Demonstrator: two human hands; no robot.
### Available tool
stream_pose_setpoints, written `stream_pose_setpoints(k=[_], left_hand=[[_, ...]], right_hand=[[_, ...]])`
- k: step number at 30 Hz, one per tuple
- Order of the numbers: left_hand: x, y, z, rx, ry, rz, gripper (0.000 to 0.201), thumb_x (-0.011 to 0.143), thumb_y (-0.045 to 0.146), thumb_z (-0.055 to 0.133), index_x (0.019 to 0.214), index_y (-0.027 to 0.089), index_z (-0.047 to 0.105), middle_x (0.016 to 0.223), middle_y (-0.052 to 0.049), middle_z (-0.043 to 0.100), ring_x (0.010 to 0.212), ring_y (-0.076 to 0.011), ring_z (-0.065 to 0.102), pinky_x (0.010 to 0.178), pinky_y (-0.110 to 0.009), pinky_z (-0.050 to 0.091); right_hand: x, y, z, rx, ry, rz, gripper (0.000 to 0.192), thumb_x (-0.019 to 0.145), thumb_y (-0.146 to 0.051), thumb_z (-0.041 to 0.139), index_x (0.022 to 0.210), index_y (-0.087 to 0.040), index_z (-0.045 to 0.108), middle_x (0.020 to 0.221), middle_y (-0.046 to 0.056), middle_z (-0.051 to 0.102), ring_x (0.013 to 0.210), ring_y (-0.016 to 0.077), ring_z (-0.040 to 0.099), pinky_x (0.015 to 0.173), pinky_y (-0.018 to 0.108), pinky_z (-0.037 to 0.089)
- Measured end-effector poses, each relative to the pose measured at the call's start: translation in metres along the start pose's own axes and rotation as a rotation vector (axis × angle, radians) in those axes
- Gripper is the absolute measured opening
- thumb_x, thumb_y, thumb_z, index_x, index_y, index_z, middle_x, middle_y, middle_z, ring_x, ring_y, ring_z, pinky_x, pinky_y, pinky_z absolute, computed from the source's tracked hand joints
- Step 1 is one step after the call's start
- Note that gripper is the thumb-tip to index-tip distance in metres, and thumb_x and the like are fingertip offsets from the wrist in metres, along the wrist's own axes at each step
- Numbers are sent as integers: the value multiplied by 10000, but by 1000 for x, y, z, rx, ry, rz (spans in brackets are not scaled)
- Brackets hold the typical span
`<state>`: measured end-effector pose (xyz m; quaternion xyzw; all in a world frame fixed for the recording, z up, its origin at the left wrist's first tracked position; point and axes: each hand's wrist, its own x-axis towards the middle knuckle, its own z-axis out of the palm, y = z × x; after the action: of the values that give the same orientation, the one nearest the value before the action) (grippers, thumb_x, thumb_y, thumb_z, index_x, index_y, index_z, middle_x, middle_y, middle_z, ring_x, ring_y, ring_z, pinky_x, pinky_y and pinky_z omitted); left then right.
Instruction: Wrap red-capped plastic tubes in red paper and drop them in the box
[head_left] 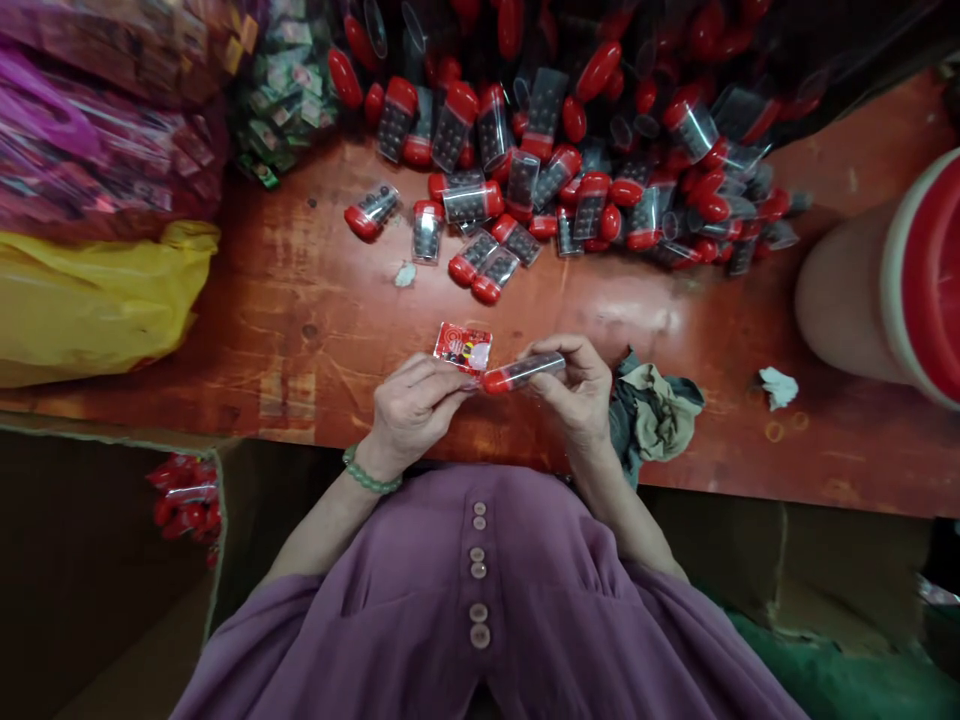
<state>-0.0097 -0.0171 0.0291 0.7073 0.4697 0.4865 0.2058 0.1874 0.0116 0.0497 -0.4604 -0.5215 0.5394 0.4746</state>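
My right hand [581, 390] is closed around a clear plastic tube [529, 370] with a rounded red end [495, 381] that points left. My left hand [416, 405] wears a green bead bracelet [371, 478] at the wrist. Its fingers are pressed together at the lower edge of a small red printed packet [463, 345], and their tips come close to the tube's red end. How the fingers grip the packet underneath is hidden. Both hands are just above the red table [337, 330], near its front edge.
Many similar red-capped tubes [469, 200] with dark balls are heaped at the back. A crumpled cloth [660, 410] lies right of my hands, beside a white bucket [855, 290] with a red lid. Plastic bags [97, 300] fill the left side. Below stands a cardboard box [225, 540].
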Motion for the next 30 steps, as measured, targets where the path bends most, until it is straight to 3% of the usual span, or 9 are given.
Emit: stream_pose_setpoints(k=[8, 14, 19, 23, 27, 30], left_hand=[[-8, 0, -2, 36, 13, 5, 56, 851, 139, 701, 882, 179, 725, 802, -35, 742, 725, -138, 663, 690, -280, 553], [-11, -2, -3, 31, 18, -40, 42, 856, 162, 706, 884, 178, 733, 805, -41, 748, 733, -143, 672, 704, -286, 555], [-15, -5, -2, 58, 16, 24, 143, 843, 133, 711, 975, 186, 727, 857, -43, 748, 776, -150, 673, 733, -290, 557], [-18, -7, -2, 146, -37, 68, 133, 860, 136, 690, 987, 171, 712, 869, -58, 739, 777, -158, 660, 729, -295, 556], [-21, -7, -2, 187, -102, 78, 100, 876, 120, 656, 963, 142, 699, 867, -78, 735, 783, -172, 656, 734, -310, 558], [-22, -6, -1, 128, -115, 29, 86, 881, 151, 664, 959, 133, 695, 867, -80, 737, 776, -169, 659, 726, -304, 564]], right_hand=[[-4, -5, -2, -179, 9, 7, 286, 740, -392, 817, 895, -234, 636, 769, -35, 670, 658, 112, 656, 612, 239, 565], [-8, -12, -4, -136, 78, 27, 284, 802, -441, 767, 900, -236, 597, 780, -31, 680, 651, 127, 680, 618, 263, 572], [-5, -22, -4, -541, -67, -187, 227, 816, -375, 777, 864, -213, 626, 736, -23, 639, 634, 118, 594, 598, 252, 503], [-6, -28, -3, -757, -210, -364, 168, 863, -312, 741, 927, -206, 626, 785, 9, 652, 697, 142, 604, 636, 268, 507], [-7, -27, 2, -770, -301, -381, 165, 888, -333, 713, 950, -206, 628, 828, 26, 663, 734, 151, 615, 649, 268, 507], [-6, -21, 4, -678, -284, -301, 186, 866, -349, 738, 928, -206, 635, 823, 12, 669, 710, 136, 606, 649, 261, 499]])
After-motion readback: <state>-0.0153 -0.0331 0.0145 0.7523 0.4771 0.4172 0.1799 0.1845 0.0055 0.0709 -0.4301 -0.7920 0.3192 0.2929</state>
